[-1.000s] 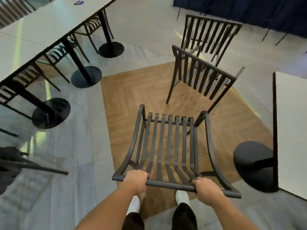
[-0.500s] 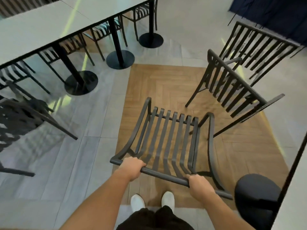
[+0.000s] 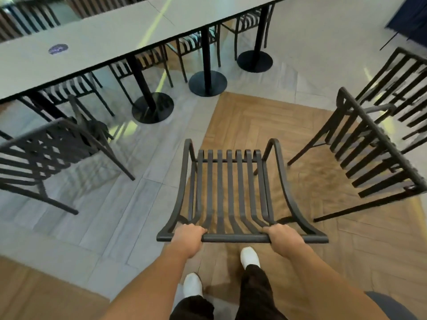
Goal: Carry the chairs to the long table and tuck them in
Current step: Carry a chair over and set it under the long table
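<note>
Two hands, left hand (image 3: 188, 236) and right hand (image 3: 283, 239), grip the chair (image 3: 227, 192) by its top rail, the long worktop (image 3: 97, 42) lying ahead at upper left.

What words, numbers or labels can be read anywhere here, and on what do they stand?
None can be read.
A small round dark sticker lies on the long table; whatever is printed on it is too blurred and small to make out.
The chairs, the floor and the person's clothes show no lettering.
</note>
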Motion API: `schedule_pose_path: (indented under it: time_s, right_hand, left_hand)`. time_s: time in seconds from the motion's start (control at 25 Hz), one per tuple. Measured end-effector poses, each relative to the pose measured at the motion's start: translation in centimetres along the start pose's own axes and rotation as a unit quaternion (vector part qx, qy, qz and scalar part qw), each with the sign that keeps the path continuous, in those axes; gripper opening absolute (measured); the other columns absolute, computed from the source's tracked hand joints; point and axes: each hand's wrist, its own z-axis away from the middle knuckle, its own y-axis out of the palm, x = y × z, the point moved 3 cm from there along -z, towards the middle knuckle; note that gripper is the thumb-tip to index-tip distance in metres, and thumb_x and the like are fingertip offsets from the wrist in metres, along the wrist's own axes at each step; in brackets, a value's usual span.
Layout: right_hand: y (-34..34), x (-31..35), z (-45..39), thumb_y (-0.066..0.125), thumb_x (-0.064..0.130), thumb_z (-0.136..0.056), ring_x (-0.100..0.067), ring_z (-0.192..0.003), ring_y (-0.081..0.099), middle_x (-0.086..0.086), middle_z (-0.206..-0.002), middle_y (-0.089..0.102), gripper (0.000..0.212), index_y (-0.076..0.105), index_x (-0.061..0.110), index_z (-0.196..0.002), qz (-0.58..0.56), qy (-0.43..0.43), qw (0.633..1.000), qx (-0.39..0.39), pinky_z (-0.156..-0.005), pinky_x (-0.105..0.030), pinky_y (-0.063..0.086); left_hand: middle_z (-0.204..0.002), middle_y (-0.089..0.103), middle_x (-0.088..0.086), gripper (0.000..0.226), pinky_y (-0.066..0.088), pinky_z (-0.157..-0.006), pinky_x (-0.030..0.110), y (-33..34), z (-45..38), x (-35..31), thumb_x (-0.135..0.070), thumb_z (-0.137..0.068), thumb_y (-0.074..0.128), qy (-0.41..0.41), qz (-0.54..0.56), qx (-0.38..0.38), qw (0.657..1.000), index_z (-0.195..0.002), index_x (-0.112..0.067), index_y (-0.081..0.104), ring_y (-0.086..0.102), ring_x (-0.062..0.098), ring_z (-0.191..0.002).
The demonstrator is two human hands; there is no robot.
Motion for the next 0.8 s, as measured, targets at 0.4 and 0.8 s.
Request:
schedule_pose_path:
  time_s: [0.4, 0.8]
  right_hand:
    - [-7.9, -2.0, -9.3, 0.052, 0.014, -0.096, -0.024, -0.108, 0.067, -0.002, -0.116, 0.069, 0.036, 0.064, 0.026, -0.128, 0.106, -0.102, 0.989, 0.032, -0.093, -0.037, 0.055]
    - [-17.1, 2.8, -21.2, 0.05, 0.012, -0.095, -0.028, -0.12, 0.061, -0.005, -0.132, 0.064, 0.045, 0.059, 0.029, -0.136, 0.169, -0.138, 0.974, 0.068, -0.1, -0.041, 0.052]
  left_hand:
    - [-0.124, 0.067, 0.004, 0.046, 0.052, -0.098, 0.044, -2.8, -2.6, -0.8, -0.012, -0.102, 0.044, -0.138, 0.126, 0.002, 0.982, -0.138, -0.036, 0.059, 0.062, 0.028, -0.115]
    - [-0.119, 0.068, 0.004, 0.042, 0.052, -0.097, 0.04, -8.3, -9.2, 7.3, -0.009, -0.099, 0.048, -0.194, 0.176, -0.01, 0.965, -0.133, -0.03, 0.062, 0.064, 0.026, -0.11]
